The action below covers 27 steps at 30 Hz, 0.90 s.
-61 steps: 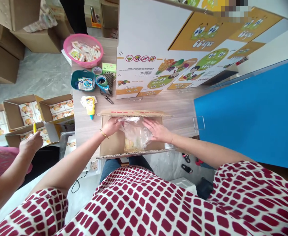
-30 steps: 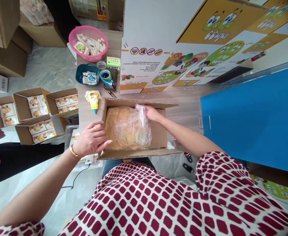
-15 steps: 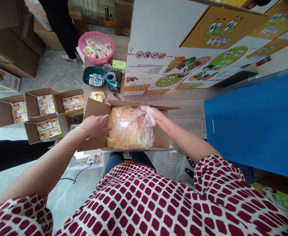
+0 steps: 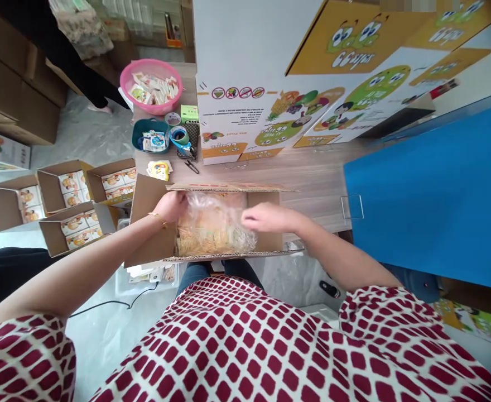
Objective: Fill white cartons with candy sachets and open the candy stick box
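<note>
An open cardboard box (image 4: 150, 237) stands in front of me. Inside it lies a clear plastic bag (image 4: 218, 215) full of flat yellow-orange packets, its loose film crumpled on top. My left hand (image 4: 172, 206) reaches in at the box's far left corner, its curled fingers closed on the bag's film. Over the right part of the bag is my right hand (image 4: 266, 216), its fingers pinched together at the edge of the film and slightly blurred. The film between the two hands is spread across the packets.
Behind the box are scissors (image 4: 191, 167), a teal basket (image 4: 150, 135), tape rolls (image 4: 179, 135) and a pink basin (image 4: 151, 86) of packets. Large printed cartons (image 4: 266, 120) rise at the back. Several small open boxes (image 4: 72, 187) stand left, near another person's legs (image 4: 82, 61). A blue panel (image 4: 433, 195) is at right.
My left hand has moved from the box's left side onto the bag's far left film. My right hand has come nearer to me and lower, and the film is more spread out.
</note>
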Each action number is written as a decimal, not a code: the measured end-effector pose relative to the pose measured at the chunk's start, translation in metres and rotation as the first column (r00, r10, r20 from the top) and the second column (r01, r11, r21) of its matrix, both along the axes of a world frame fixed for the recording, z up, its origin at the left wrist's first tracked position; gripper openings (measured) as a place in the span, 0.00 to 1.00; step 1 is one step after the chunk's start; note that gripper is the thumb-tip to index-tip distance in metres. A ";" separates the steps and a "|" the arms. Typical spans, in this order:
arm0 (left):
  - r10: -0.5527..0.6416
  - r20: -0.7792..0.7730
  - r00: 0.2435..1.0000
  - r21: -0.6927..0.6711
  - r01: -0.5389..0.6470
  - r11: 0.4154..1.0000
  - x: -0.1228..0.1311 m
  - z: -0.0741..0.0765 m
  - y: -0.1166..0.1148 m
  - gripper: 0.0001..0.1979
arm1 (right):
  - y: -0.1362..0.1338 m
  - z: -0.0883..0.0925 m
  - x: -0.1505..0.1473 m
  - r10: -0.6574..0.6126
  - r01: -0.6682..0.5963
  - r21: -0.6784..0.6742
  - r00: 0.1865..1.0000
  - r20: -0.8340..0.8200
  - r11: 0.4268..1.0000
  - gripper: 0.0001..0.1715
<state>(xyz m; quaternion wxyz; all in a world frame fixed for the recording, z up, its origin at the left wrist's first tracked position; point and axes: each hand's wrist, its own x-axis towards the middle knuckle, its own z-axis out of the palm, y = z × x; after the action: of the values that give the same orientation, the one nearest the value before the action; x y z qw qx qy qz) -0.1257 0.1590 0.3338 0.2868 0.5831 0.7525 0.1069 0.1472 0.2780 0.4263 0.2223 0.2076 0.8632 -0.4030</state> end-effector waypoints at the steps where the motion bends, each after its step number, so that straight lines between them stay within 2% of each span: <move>1: 0.029 0.067 0.997 0.022 -0.031 0.999 -0.006 -0.004 -0.005 0.21 | -0.006 -0.005 -0.006 0.126 -0.130 -0.162 0.991 -0.034 0.978 0.16; 2: 0.043 0.156 0.987 0.049 -0.051 0.997 -0.010 -0.007 -0.008 0.20 | -0.012 -0.012 -0.013 0.200 -0.221 -0.271 0.974 -0.101 0.937 0.16; 3: 0.067 0.260 0.963 0.080 -0.090 0.993 -0.012 -0.010 -0.009 0.20 | -0.017 -0.023 -0.023 0.215 -0.254 -0.295 0.964 -0.157 0.921 0.18; 4: 0.113 0.372 0.921 0.096 -0.159 0.983 -0.011 -0.012 -0.008 0.19 | -0.020 -0.036 -0.032 0.182 -0.222 -0.233 0.966 -0.182 0.947 0.21; 5: 0.185 0.483 0.856 0.082 -0.255 0.963 -0.011 -0.013 -0.006 0.18 | -0.022 -0.049 -0.040 0.120 -0.141 -0.104 0.976 -0.182 0.985 0.23; 6: 0.266 0.586 0.766 0.038 -0.354 0.935 -0.010 -0.013 -0.003 0.18 | -0.022 -0.062 -0.046 0.048 -0.040 0.053 0.984 -0.172 0.998 0.24; 8: 0.396 0.741 0.542 -0.108 -0.487 0.867 -0.010 -0.011 0.002 0.19 | -0.019 -0.085 -0.051 -0.069 0.112 0.300 0.986 -0.152 0.947 0.24; 10: 0.450 0.815 0.366 -0.243 -0.489 0.838 -0.014 -0.008 0.002 0.19 | -0.017 -0.100 -0.046 -0.068 0.121 0.394 0.987 -0.146 0.911 0.30; 12: 0.476 0.833 0.282 -0.325 -0.447 0.834 -0.019 -0.004 -0.002 0.18 | -0.019 -0.107 -0.037 0.022 0.046 0.409 0.987 -0.159 0.911 0.33; 13: 0.484 0.833 0.268 -0.346 -0.431 0.834 -0.021 -0.003 -0.004 0.17 | -0.021 -0.109 -0.032 0.067 0.013 0.417 0.982 -0.176 0.909 0.28; 15: 0.472 0.840 0.269 -0.349 -0.399 0.848 -0.023 0.000 -0.007 0.17 | -0.026 -0.108 -0.027 0.125 -0.014 0.427 0.964 -0.234 0.904 0.14; 16: 0.447 0.853 0.270 -0.333 -0.377 0.864 -0.023 0.001 -0.008 0.18 | -0.028 -0.106 -0.025 0.139 -0.008 0.421 0.950 -0.281 0.907 0.10; 19: 0.316 0.898 0.307 -0.236 -0.272 0.933 -0.016 0.007 -0.006 0.24 | -0.034 -0.095 -0.024 0.105 0.059 0.348 0.895 -0.433 0.936 0.09; 20: 0.282 0.885 0.371 -0.197 -0.251 0.948 -0.011 0.009 -0.005 0.27 | -0.037 -0.090 -0.024 0.089 0.065 0.315 0.888 -0.450 0.947 0.09; 22: 0.212 0.765 0.608 -0.098 -0.216 0.971 0.001 0.015 -0.007 0.33 | -0.050 -0.080 -0.021 0.087 0.034 0.265 0.897 -0.434 0.964 0.07; 23: 0.148 0.664 0.733 -0.028 -0.174 0.984 0.008 0.018 -0.009 0.35 | -0.058 -0.076 -0.019 0.107 0.001 0.246 0.898 -0.427 0.969 0.07; 24: 0.053 0.563 0.825 0.048 -0.097 0.994 0.014 0.020 -0.013 0.37 | -0.068 -0.072 -0.017 0.132 -0.030 0.233 0.891 -0.434 0.972 0.07; 25: -0.064 0.488 0.870 0.118 0.006 0.993 0.021 0.022 -0.017 0.39 | -0.076 -0.069 -0.015 0.145 -0.044 0.225 0.878 -0.456 0.973 0.07; 26: -0.181 0.458 0.870 0.176 0.111 0.978 0.028 0.023 -0.021 0.41 | -0.084 -0.068 -0.013 0.146 -0.043 0.216 0.861 -0.487 0.975 0.07; 27: -0.276 0.471 0.838 0.216 0.194 0.957 0.033 0.023 -0.026 0.43 | -0.089 -0.067 -0.010 0.134 -0.032 0.201 0.846 -0.516 0.979 0.08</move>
<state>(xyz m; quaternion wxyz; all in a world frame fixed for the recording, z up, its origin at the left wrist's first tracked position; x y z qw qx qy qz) -0.0926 0.1331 0.3571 0.4339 0.6451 0.5649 0.2765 0.1367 0.1888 0.3596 -0.0257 0.0713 0.9328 -0.3524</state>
